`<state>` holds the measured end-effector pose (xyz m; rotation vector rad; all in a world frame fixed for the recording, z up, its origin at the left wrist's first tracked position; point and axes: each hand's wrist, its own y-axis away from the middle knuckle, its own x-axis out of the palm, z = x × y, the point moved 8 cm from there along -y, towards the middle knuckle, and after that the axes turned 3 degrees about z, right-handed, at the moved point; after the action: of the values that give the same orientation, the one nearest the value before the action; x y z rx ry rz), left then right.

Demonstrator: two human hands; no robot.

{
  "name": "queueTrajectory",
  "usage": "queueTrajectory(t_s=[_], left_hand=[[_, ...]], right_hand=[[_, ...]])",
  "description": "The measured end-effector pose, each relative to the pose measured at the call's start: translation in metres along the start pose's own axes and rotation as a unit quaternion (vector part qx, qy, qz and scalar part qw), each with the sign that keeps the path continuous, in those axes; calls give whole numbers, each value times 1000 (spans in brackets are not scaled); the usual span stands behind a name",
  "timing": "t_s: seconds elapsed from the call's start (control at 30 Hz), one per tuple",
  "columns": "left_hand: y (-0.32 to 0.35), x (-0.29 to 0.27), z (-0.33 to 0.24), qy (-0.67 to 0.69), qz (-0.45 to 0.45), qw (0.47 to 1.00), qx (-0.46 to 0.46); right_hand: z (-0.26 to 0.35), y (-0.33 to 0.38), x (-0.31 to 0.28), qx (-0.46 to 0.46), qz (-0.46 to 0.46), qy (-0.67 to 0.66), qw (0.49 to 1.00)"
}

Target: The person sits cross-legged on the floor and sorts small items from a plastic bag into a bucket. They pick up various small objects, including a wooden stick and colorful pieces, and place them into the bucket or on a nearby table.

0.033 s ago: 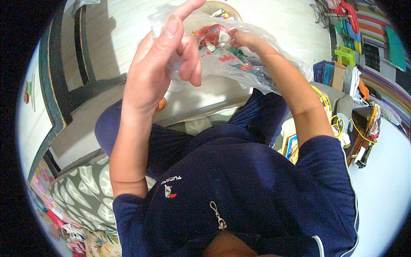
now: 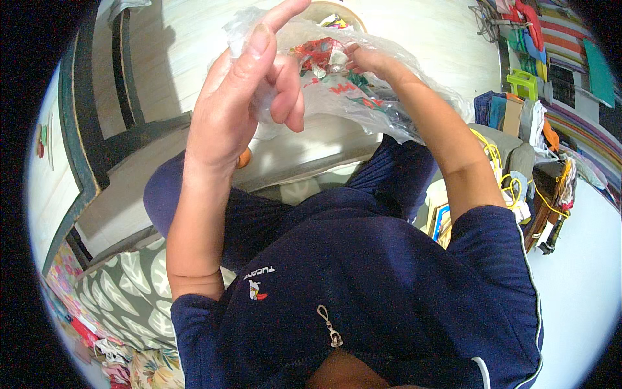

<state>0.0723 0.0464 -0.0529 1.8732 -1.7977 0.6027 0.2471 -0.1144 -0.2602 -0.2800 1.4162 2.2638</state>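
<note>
A clear, crinkled plastic bag [image 2: 382,107] with red and green print spreads between my arms, above my lap. My left hand [image 2: 256,81] is at its left side, thumb and index finger stretched out, the other fingers curled on the bag's film. My right hand [image 2: 376,65] reaches in at the bag's upper part, its fingers bent beside a crumpled red wrapper [image 2: 316,50] and a small whitish piece [image 2: 338,58]. What those fingertips grip is partly hidden by the film.
Beyond the bag, a round container [image 2: 355,19] holds colourful things. A small orange round object [image 2: 244,157] lies by my left wrist. To the right are a green stool [image 2: 522,84], yellow cord [image 2: 495,155] and stacked goods. A dark frame [image 2: 97,155] borders the left.
</note>
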Motion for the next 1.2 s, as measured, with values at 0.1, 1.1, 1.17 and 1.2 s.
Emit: queueTrajectory(t_s=[0.1,1.1,1.17,1.2], left_hand=[[-1,6,-4,-1,13,1000,1],[-4,15,-14,-89,-31,995,12],[-4,14,-15,-87,-34,996,13],[-4,14,-15,-85,-37,996,13]], right_hand=[[22,13,14,-48,17,6,999],[38,-12,47,-154,6,100,983],[29,-23,53,-89,50,66,993],[28,-24,50,-93,32,80,992]])
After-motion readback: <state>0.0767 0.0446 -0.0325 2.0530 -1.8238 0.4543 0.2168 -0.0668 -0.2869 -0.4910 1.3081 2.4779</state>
